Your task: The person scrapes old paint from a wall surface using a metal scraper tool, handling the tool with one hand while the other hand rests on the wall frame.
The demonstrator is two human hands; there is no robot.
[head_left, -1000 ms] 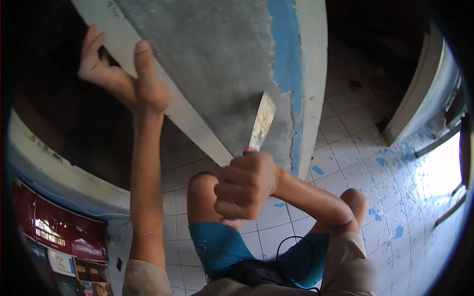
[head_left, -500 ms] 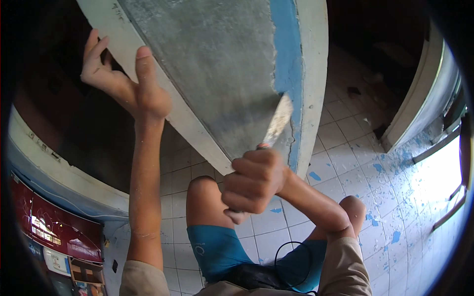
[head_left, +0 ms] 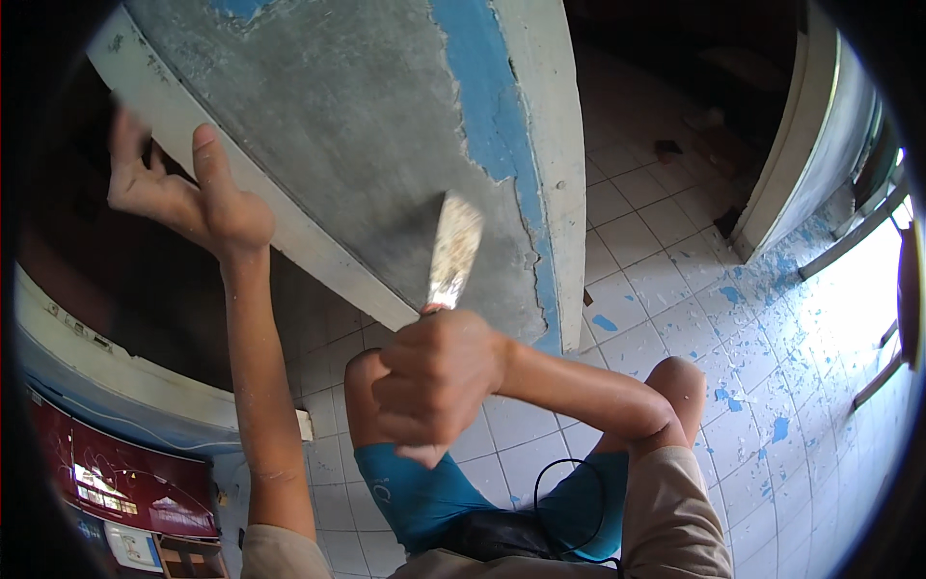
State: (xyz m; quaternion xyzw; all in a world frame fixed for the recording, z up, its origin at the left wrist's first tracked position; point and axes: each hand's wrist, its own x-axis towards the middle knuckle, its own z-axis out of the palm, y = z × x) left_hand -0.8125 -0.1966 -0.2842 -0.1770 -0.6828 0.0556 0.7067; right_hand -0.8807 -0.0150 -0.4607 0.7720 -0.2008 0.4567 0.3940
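My left hand (head_left: 198, 198) is raised at the white edge (head_left: 318, 256) of a wall section, thumb upright and fingers apart, slightly bent. My right hand (head_left: 429, 381) is closed around the handle of a putty knife (head_left: 453, 246), whose speckled metal blade points up over the grey bare surface (head_left: 309, 125). To the right of the blade, a strip of blue paint (head_left: 477, 82) with a ragged, flaking border runs along the wall, beside a white outer edge (head_left: 545, 116).
Tiled floor (head_left: 666, 309) lies below, strewn with blue paint flakes (head_left: 781, 429). A dark doorway and white frame (head_left: 776, 193) are at right, with bright light beyond. At lower left are a glossy maroon surface (head_left: 145, 482) and wooden shelving (head_left: 193, 555). My bent knees are beneath me.
The blade has swung from near the blue strip back leftward onto the grey surface. The whole wall appears shifted left in view, along with my left hand, which stays at the edge.
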